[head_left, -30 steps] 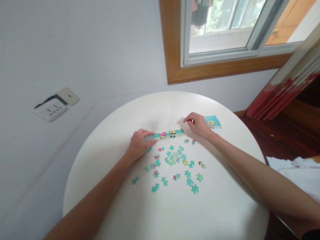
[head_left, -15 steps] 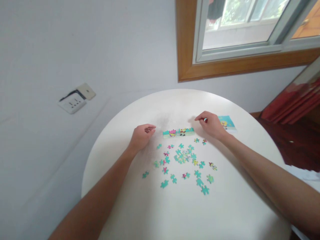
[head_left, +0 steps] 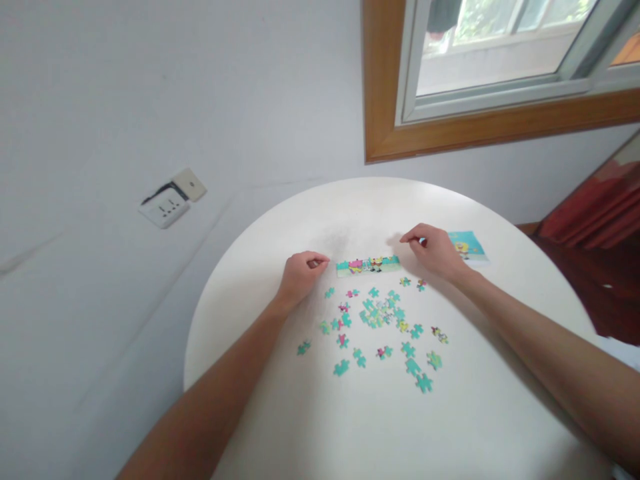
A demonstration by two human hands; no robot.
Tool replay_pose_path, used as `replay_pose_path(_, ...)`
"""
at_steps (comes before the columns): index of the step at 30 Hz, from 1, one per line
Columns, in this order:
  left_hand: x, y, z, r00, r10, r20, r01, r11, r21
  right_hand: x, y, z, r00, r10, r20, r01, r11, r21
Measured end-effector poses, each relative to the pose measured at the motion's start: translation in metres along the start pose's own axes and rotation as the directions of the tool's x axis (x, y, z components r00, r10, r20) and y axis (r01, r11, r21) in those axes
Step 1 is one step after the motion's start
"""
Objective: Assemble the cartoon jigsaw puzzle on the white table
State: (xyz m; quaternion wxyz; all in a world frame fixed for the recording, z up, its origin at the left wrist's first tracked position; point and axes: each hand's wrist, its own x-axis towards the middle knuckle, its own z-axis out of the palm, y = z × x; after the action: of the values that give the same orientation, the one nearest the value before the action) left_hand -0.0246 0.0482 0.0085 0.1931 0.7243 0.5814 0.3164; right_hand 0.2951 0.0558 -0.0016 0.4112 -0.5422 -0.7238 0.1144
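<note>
A partly joined jigsaw strip (head_left: 367,267) lies on the white table, showing pink and yellow cartoon figures over a pale lower edge. My left hand (head_left: 303,277) is just left of the strip, thumb and forefinger pinched together. Beyond the strip's right end, my right hand (head_left: 433,250) hovers with its thumb and forefinger closed in a loop. A bit of teal shows inside that loop; whether it is a piece or the card behind, I cannot tell. Loose puzzle pieces (head_left: 380,313), mostly teal, are scattered and heaped nearer to me.
A teal picture card (head_left: 473,247) with a yellow cartoon figure lies partly behind my right hand. The round table (head_left: 310,427) stands against a wall with a socket (head_left: 165,205). A wood-framed window (head_left: 383,87) is above, and a red curtain (head_left: 590,193) hangs at the right.
The view has shifted slightly, so the whole scene sits further right. My left hand's fingers have closed to a pinch nearer the strip. My right hand keeps nearly the same pose.
</note>
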Motion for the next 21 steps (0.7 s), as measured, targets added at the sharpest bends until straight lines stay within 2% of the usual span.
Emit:
replay_pose_path(9, -0.007, -0.002, 0.007, 0.999, -0.003, -0.050, 0.000, 0.998, -0.070, -0.003, -0.005, 0.003, 1.000, 0.021, 0.000, -0.021, 1.000, 0.012)
replay_pose_path(16, -0.011, -0.002, 0.004, 1.000, -0.014, -0.028, 0.013, 0.999, -0.043, -0.004, -0.005, 0.005, 0.998, 0.066, -0.018, -0.066, 0.998, 0.018)
replay_pose_path(21, -0.011, -0.002, 0.003, 0.999, -0.029, -0.021, 0.029, 0.999, -0.034, -0.005, -0.005, 0.007, 0.996, 0.088, 0.023, -0.089, 0.995, 0.039)
